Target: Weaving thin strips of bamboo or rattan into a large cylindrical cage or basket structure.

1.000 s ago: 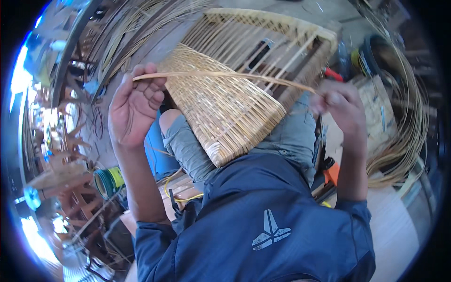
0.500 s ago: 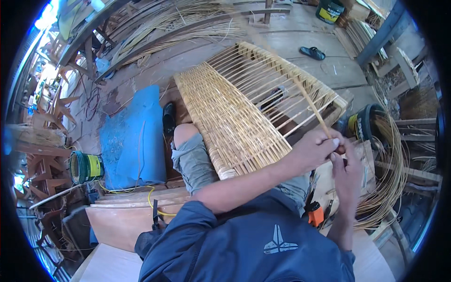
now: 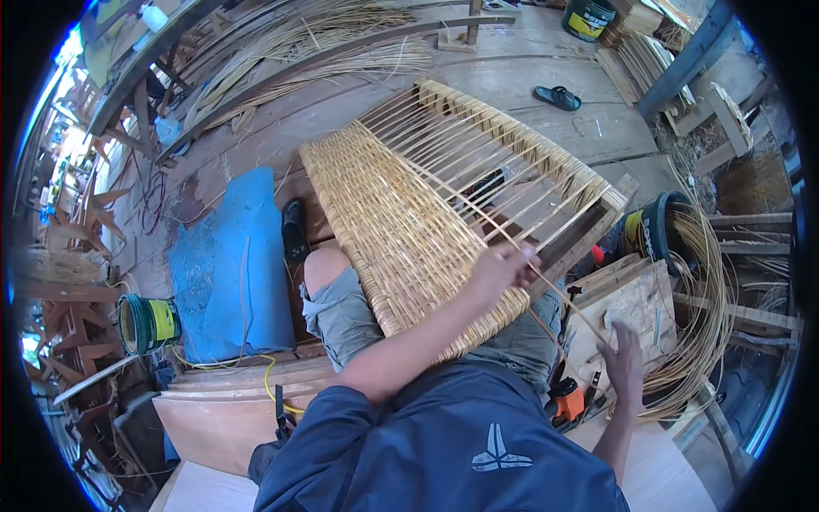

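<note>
Across my lap leans a rattan panel (image 3: 384, 230), closely woven on its near-left side. Beyond the weave, bare parallel rattan strips (image 3: 478, 145) span to a wrapped frame edge (image 3: 580, 173). A long thin rattan strand (image 3: 567, 300) lies slantwise over the bare strips and runs on past the panel's right corner. My left hand (image 3: 499, 277) is closed around this strand above the panel's near-right part. Farther right, off the panel, my right hand (image 3: 629, 367) has the strand's lower stretch at its fingertips; its grip looks light.
A coil of rattan strands (image 3: 708, 290) hangs at the right by a dark bucket (image 3: 655, 226). Boards (image 3: 653, 316) and an orange-and-black tool (image 3: 570, 401) lie near my right side. To the left are a blue sheet (image 3: 256, 299), a green bucket (image 3: 147, 324) and stacked plywood (image 3: 230, 410).
My hands, close together before, are now apart: the left has moved left over the panel, the right down. The strand, raised before, now lies across the bare strips.
</note>
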The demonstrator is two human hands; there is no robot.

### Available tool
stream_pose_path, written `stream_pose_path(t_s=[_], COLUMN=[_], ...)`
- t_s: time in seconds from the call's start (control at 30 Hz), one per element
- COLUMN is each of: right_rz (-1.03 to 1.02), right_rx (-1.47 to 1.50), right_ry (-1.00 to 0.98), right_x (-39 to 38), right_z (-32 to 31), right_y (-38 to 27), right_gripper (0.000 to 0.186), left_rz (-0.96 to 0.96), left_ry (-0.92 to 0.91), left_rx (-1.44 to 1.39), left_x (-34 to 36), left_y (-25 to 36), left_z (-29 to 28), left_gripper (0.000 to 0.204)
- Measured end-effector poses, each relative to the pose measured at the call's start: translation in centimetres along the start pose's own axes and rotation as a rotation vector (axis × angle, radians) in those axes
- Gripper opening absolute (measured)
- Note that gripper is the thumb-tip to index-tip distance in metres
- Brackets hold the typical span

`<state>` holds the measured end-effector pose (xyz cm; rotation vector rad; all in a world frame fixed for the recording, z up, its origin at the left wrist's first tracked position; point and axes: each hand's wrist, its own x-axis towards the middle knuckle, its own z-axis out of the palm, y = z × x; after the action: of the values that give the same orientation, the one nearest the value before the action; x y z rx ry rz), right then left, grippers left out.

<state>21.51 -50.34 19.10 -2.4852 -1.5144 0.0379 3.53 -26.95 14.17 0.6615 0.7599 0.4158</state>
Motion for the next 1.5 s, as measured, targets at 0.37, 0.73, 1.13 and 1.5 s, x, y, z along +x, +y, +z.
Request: stream_pose_path(t_s=[0.37,0.73,1.13,1.5], right_rz=[0.424,0.211,0.591,0.564], right_rx=[0.834,0.007,0.588,0.410], right_ry=[-0.573,-0.576,-0.300,-0.278], right_x=[2.9,1.2,6.7,5.8], right_z=[0.7,-1.0,3.6,5.2], right_y=[-3.8,1.1,-7.7,-8.3], right_gripper=[0.016,0.024,0.019,0.014], left_rz=[-0.020,0.119,0.160,0.647], left_ry=[-0.081,0.008,-0.627,-0.111], left_rx=[0.046,0.224,1.506,1.560], left_x=[1.8,2.4,-0.5,8.1], left_y=[2.1,3.3,-1.5,-1.9], left_z=[-1.0,-1.2,2.1,-3.2], left_gripper=[0.019,0.022,0.030,0.031])
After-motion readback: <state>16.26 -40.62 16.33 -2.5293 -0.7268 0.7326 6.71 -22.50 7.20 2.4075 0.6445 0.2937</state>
